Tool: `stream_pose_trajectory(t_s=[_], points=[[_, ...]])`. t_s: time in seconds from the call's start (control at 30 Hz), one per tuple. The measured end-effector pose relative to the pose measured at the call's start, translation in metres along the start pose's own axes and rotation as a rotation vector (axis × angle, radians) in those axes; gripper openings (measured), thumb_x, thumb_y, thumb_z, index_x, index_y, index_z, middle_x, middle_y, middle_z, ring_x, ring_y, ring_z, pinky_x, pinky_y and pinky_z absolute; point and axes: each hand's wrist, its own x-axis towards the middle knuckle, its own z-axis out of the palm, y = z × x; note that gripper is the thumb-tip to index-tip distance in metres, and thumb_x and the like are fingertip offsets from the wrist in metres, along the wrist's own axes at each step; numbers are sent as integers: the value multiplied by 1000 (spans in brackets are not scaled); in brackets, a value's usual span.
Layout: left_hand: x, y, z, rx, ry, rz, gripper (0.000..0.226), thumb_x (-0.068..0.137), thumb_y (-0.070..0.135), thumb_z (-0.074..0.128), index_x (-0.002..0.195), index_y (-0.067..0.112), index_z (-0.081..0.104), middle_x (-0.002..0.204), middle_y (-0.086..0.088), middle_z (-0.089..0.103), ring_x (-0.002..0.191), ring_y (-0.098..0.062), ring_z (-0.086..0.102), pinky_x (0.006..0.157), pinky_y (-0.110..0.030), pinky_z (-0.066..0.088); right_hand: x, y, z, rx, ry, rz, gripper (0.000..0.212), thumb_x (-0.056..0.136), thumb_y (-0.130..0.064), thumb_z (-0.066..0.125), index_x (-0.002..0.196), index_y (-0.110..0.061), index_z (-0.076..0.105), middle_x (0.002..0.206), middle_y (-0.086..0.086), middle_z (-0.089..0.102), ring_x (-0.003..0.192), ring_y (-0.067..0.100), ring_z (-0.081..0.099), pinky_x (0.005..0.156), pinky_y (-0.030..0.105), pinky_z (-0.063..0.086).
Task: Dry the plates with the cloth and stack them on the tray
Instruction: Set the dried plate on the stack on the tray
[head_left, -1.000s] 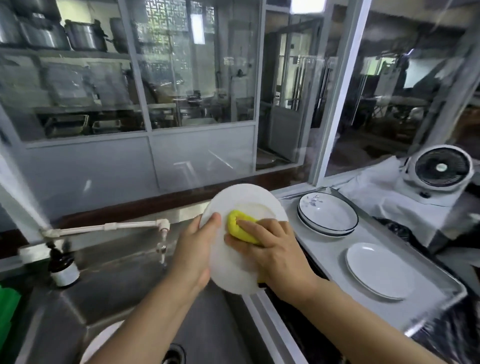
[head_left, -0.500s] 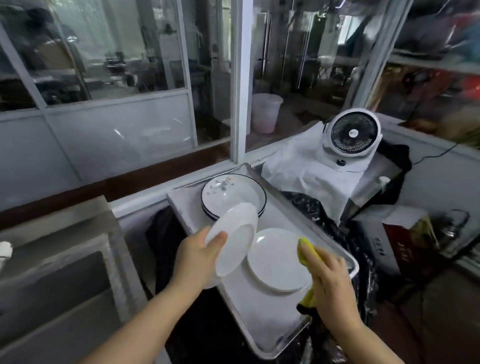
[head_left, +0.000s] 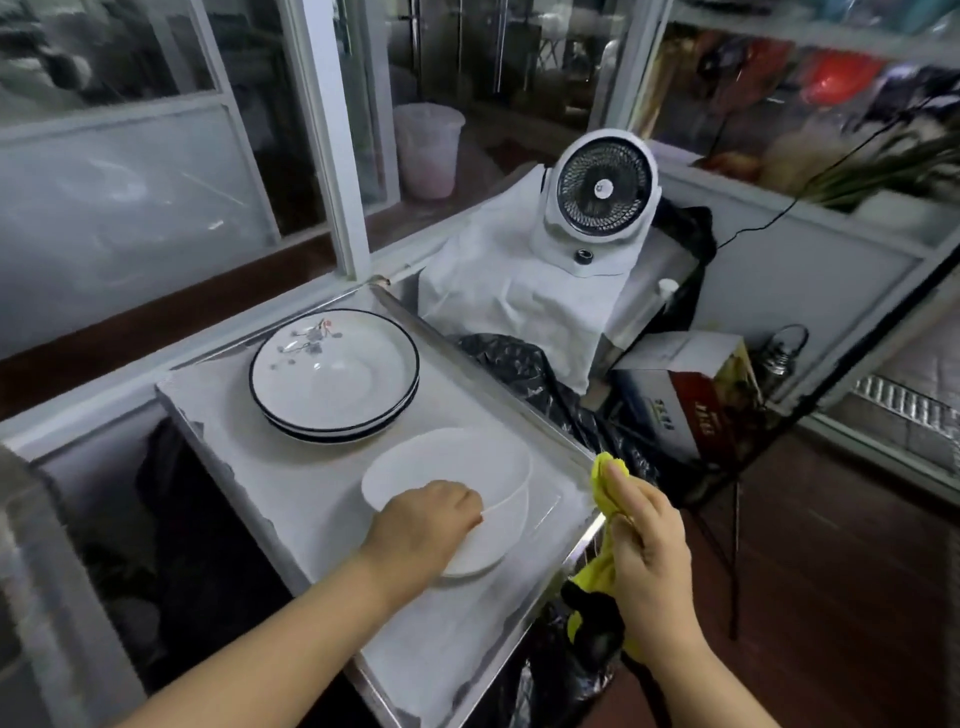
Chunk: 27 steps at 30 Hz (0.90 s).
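partly hidden: white plate (head_left: 457, 467) under left hand's (head_left: 423, 522) grip, yellow cloth (head_left: 602, 480) bunched in right hand (head_left: 647, 540).

Your left hand (head_left: 423, 525) covers the near-left rim of the white plate (head_left: 457, 467), so you cannot tell whether it rests flat on the plate beneath. Your right hand (head_left: 644, 551) hides most of the yellow cloth (head_left: 602, 473). The tray (head_left: 291, 499) runs off the bottom edge.

Glass partitions (head_left: 156, 156), white fan (head_left: 602, 192), wooden floor (head_left: 857, 571).
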Motion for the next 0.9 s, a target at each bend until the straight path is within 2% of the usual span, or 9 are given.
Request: stream_pose_trajectory(t_s=[0.1, 0.17, 0.37, 0.43, 0.5, 0.57, 0.7, 0.8, 0.9], points=[[3, -2, 18, 30, -21, 54, 24, 51, 13, 85, 63, 17, 65, 60, 3, 55, 52, -13, 55, 42, -24, 36, 3, 5, 1, 8, 7, 36, 74, 82, 22, 49, 130, -35, 51, 118, -19, 54, 105, 11, 48, 92, 44, 41], [2, -4, 28, 37, 9, 98, 13, 57, 7, 71, 65, 16, 67, 61, 3, 56, 53, -14, 56, 45, -23, 40, 5, 8, 2, 16, 5, 60, 73, 83, 21, 49, 130, -35, 51, 117, -20, 53, 106, 8, 47, 94, 41, 40], [-6, -7, 51, 51, 110, 174, 22, 70, -2, 51, 75, 8, 70, 68, -3, 61, 59, -20, 58, 57, -25, 50, 9, 13, 9, 56, -34, 98, 69, 84, 21, 48, 131, -29, 53, 118, -17, 54, 108, 12, 49, 93, 41, 42], [-10, -7, 61, 32, 75, 201, 13, 79, 11, 58, 76, 7, 70, 68, -4, 61, 60, -21, 59, 57, -27, 50, 9, 14, 12, 57, -34, 97, 71, 84, 21, 48, 130, -32, 51, 118, -16, 55, 108, 12, 48, 94, 31, 40], [-14, -5, 71, 45, -56, 216, 34, 73, 44, 74, 76, 10, 70, 71, -2, 63, 63, -19, 60, 60, -26, 52, 9, 17, 14, 60, -33, 89, 73, 83, 21, 49, 131, -34, 49, 117, -15, 56, 107, 14, 49, 93, 29, 40], [-17, -3, 81, 37, -160, 188, 51, 59, 60, 78, 77, 12, 70, 74, 0, 63, 65, -17, 60, 65, -25, 52, 9, 21, 16, 70, -37, 113, 73, 84, 21, 48, 129, -36, 51, 118, -15, 55, 108, 13, 49, 95, 37, 41], [-21, 1, 91, 56, -159, 128, 52, 59, 62, 76, 79, 14, 69, 76, 1, 62, 68, -17, 58, 70, -28, 49, 8, 28, 18, 116, -64, 185, 71, 87, 17, 46, 126, -43, 54, 120, -19, 53, 106, 23, 52, 88, 54, 46], [-23, 3, 96, 55, -165, 93, 51, 61, 61, 74, 80, 15, 69, 79, 1, 62, 71, -17, 59, 71, -29, 50, 8, 30, 20, 119, -75, 193, 73, 88, 16, 46, 125, -46, 54, 119, -27, 51, 108, 24, 52, 82, 58, 47], [-23, 4, 100, 33, -183, 54, 52, 61, 63, 73, 82, 15, 68, 81, 1, 63, 72, -17, 60, 71, -30, 50, 8, 30, 25, 116, -71, 188, 73, 87, 16, 47, 125, -46, 54, 121, -26, 52, 111, 18, 51, 90, 57, 45]])
